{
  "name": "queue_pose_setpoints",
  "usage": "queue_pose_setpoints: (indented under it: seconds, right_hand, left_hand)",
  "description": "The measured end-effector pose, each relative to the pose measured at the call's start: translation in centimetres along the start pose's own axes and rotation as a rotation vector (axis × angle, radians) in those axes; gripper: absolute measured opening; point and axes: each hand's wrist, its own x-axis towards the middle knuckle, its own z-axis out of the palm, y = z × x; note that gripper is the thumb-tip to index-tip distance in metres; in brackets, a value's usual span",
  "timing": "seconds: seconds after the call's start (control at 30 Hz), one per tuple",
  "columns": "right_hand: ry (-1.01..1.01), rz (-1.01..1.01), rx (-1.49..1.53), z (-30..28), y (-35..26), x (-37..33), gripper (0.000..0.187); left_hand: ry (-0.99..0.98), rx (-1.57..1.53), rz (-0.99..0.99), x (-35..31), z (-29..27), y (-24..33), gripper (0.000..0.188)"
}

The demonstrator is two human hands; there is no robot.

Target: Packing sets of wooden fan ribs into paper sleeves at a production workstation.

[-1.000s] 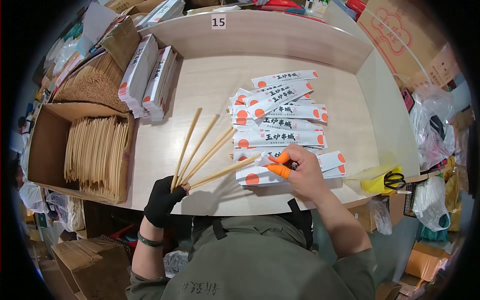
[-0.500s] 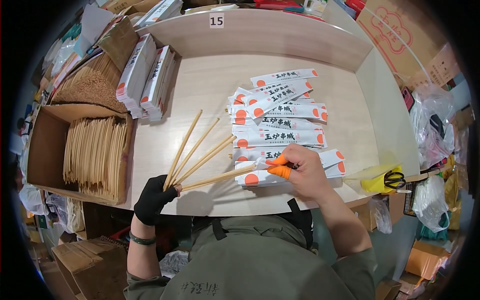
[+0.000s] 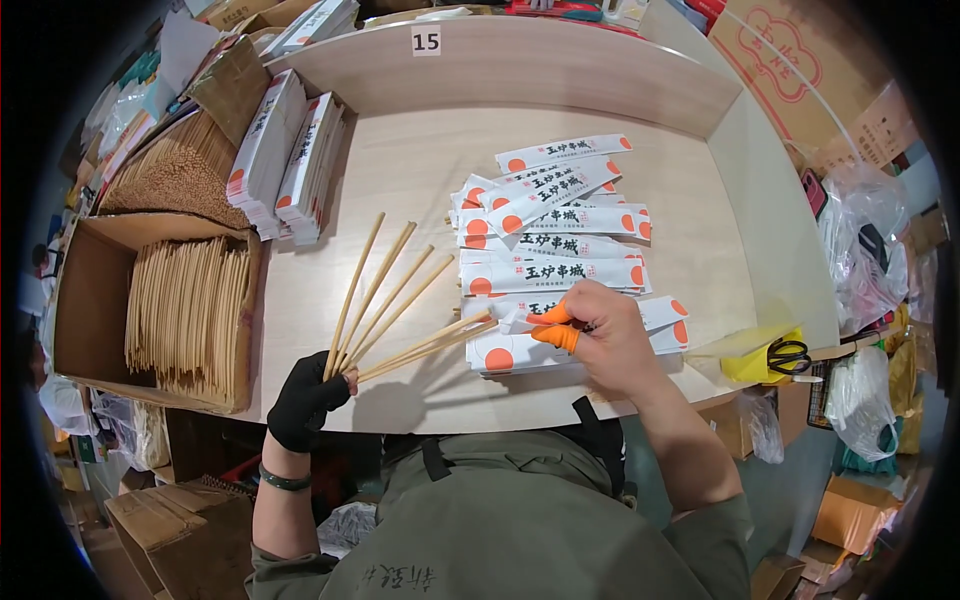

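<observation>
My left hand point(image 3: 305, 405), in a black glove with bare fingertips, is closed round the lower ends of several wooden chopsticks point(image 3: 385, 312). They fan out over the table, and the lowest ones point right. Orange finger cots cover the thumb and forefinger of my right hand point(image 3: 600, 340), which pinch the open end of a white paper chopstick sleeve point(image 3: 665, 313). The tips of the lowest chopsticks are at this sleeve's mouth; whether they are inside I cannot tell. Beneath and beyond lies a pile of paper sleeves point(image 3: 555, 275) with orange-red dots, some with chopstick ends showing at the left.
At left stands a cardboard box point(image 3: 90, 300) of upright chopsticks, with another chopstick stack point(image 3: 165, 175) behind it. Bundled flat sleeves point(image 3: 305, 170) lean beside them. Black-handled scissors point(image 3: 788, 357) rest in a yellow holder at the right edge. Raised panels point(image 3: 520, 70) border the table point(image 3: 400, 150).
The chopsticks in my left hand have spread wider, and the lowest ones have separated slightly. My right hand has shifted slightly left with the sleeve end.
</observation>
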Motion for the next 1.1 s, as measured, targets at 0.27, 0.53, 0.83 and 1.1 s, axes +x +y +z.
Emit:
queue_pose_setpoints:
  seconds: [0.27,0.53,0.83,1.1]
  right_hand:
    - [-0.011,-0.046,-0.036,0.6,0.0,-0.3,0.015]
    - [-0.068,-0.603,-0.464,4.5,-2.2,2.7,0.019]
    - [-0.607,0.15,-0.728,-0.6,6.5,7.4,0.019]
    - [-0.542,0.028,-0.702,0.6,7.6,6.9,0.014]
  left_hand:
    - [-0.028,0.266,0.1,-0.1,0.4,0.8,0.013]
    - [-0.006,-0.205,0.425,2.3,11.3,3.2,0.032]
    - [0.149,0.465,0.311,10.3,9.2,-4.4,0.026]
    - [0.084,0.141,0.242,10.2,10.7,-5.2,0.024]
